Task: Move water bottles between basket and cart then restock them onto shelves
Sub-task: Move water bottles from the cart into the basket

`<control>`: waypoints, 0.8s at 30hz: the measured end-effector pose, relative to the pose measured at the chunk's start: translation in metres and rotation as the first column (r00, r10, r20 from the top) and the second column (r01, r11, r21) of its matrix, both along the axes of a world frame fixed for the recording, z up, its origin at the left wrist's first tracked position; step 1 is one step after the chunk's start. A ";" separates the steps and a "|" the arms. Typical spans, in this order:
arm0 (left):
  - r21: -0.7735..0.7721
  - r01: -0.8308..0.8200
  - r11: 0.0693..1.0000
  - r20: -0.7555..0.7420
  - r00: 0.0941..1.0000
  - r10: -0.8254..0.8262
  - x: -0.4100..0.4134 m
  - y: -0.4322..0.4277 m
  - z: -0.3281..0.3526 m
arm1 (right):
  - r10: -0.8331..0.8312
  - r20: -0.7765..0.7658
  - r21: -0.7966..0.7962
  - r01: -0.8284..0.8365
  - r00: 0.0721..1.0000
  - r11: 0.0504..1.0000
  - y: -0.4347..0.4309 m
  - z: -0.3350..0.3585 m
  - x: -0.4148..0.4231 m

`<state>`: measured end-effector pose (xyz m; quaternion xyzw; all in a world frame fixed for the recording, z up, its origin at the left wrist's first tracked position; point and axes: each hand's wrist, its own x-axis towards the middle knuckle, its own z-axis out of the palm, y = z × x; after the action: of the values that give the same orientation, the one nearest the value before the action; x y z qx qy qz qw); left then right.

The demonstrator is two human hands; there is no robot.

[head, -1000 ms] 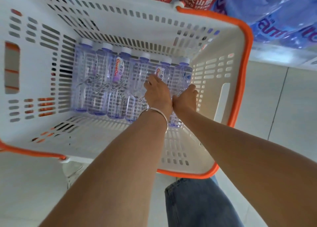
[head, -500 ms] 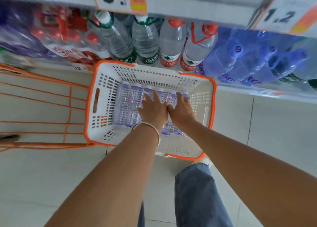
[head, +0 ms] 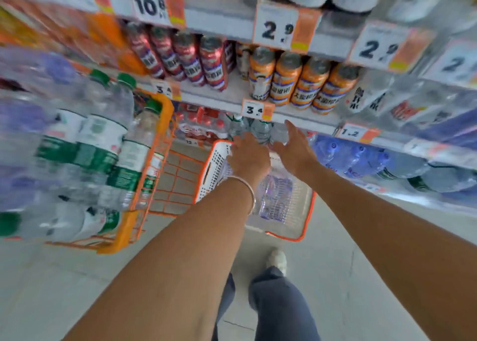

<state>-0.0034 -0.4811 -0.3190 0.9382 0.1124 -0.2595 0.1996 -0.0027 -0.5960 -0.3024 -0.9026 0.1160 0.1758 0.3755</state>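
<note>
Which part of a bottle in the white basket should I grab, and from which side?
Probably the mid-body, coming straight down from above. The bottles lie flat, side by side on the floor of the basket, whose walls block a sideways approach. The gap at the row's right end leaves finger room. Both the left hand and right hand hover open above it.

Both hands — left [head: 249, 157], right [head: 295, 151] — hover empty above the basket [head: 215, 170] of bottles [head: 277, 198], cart [head: 160, 144] alongside.
</note>
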 end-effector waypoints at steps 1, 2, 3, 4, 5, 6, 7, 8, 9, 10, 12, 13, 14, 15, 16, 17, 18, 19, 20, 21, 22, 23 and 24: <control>0.016 -0.008 1.000 -0.018 1.000 0.009 0.001 0.007 0.015 | 0.033 0.008 -0.009 -0.033 0.999 0.999 0.005 0.022 0.004; 0.030 -0.028 0.999 -0.028 0.999 0.029 0.003 0.014 0.030 | 0.064 0.023 -0.027 -0.063 0.998 0.998 0.009 0.039 0.009; 0.019 -0.094 0.995 0.000 0.996 0.094 0.005 0.022 0.052 | 0.107 0.048 -0.038 -0.106 0.993 0.994 0.016 0.062 0.013; -0.005 -0.158 0.987 0.043 0.986 0.158 0.006 0.030 0.069 | 0.134 0.065 -0.029 -0.132 0.989 0.991 0.023 0.081 0.017; -0.035 -0.220 0.975 0.096 0.970 0.223 0.006 0.041 0.092 | 0.182 0.096 -0.011 -0.182 0.978 0.983 0.033 0.102 0.021; -0.067 -0.274 0.959 0.139 0.950 0.281 0.006 0.054 0.113 | 0.239 0.123 0.001 -0.241 0.963 0.970 0.047 0.119 0.029; -0.090 -0.320 0.943 0.152 0.931 0.331 0.008 0.063 0.130 | 0.284 0.134 -0.003 -0.286 0.949 0.958 0.058 0.140 0.034; -0.119 -0.370 0.922 0.160 0.909 0.385 0.009 0.075 0.144 | 0.328 0.142 -0.009 -0.330 0.934 0.944 0.071 0.150 0.042; -0.162 -0.440 0.883 0.159 0.872 0.463 0.008 0.092 0.160 | 0.391 0.155 0.005 -0.396 0.907 0.918 0.090 0.164 0.047; -0.194 -0.493 0.848 0.164 0.836 0.523 0.008 0.107 0.176 | 0.420 0.178 0.048 -0.435 0.890 0.899 0.107 0.175 0.051; -0.224 -0.564 0.795 0.220 0.765 0.605 0.007 0.143 0.205 | 0.478 0.256 0.122 -0.519 0.840 0.846 0.148 0.186 0.062; -0.236 -0.586 0.775 0.246 0.736 0.631 0.004 0.160 0.219 | 0.513 0.266 0.129 -0.557 0.816 0.820 0.168 0.195 0.062; -0.238 -0.611 0.755 0.271 0.704 0.656 0.004 0.185 0.228 | 0.527 0.274 0.144 -0.576 0.805 0.805 0.195 0.209 0.060; -0.238 -0.642 0.728 0.285 0.671 0.685 0.005 0.205 0.233 | 0.554 0.264 0.145 -0.601 0.789 0.786 0.215 0.218 0.059; -0.222 -0.674 0.705 0.298 0.641 0.707 0.007 0.228 0.234 | 0.578 0.243 0.159 -0.620 0.779 0.769 0.237 0.220 0.060; -0.215 -0.708 0.673 0.293 0.610 0.736 0.007 0.249 0.236 | 0.610 0.243 0.163 -0.652 0.754 0.740 0.258 0.226 0.058; -0.205 -0.739 0.642 0.300 0.577 0.760 0.008 0.275 0.237 | 0.636 0.249 0.167 -0.679 0.731 0.715 0.283 0.221 0.064; -0.181 -0.765 0.618 0.306 0.553 0.775 0.006 0.298 0.237 | 0.665 0.236 0.155 -0.703 0.709 0.694 0.305 0.223 0.066; -0.154 -0.786 0.599 0.321 0.534 0.782 0.003 0.319 0.239 | 0.686 0.221 0.159 -0.720 0.693 0.675 0.326 0.221 0.069; -0.113 -0.803 0.585 0.327 0.526 0.785 0.001 0.344 0.238 | 0.710 0.191 0.164 -0.735 0.678 0.658 0.349 0.223 0.072; -0.062 -0.822 0.567 0.325 0.520 0.790 0.000 0.367 0.234 | 0.733 0.160 0.160 -0.750 0.661 0.641 0.370 0.219 0.076; -0.034 -0.861 0.507 0.310 0.473 0.825 -0.001 0.392 0.227 | 0.750 0.140 0.147 -0.763 0.646 0.630 0.392 0.217 0.078; -0.033 -0.899 0.437 0.293 0.409 0.864 -0.004 0.411 0.221 | 0.755 0.112 0.149 -0.762 0.646 0.630 0.412 0.213 0.082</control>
<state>-0.0078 -0.0700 -0.0976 0.7737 0.5782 0.0210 0.2582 0.0795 -0.1840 -0.0893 -0.8326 -0.2978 0.3094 0.3498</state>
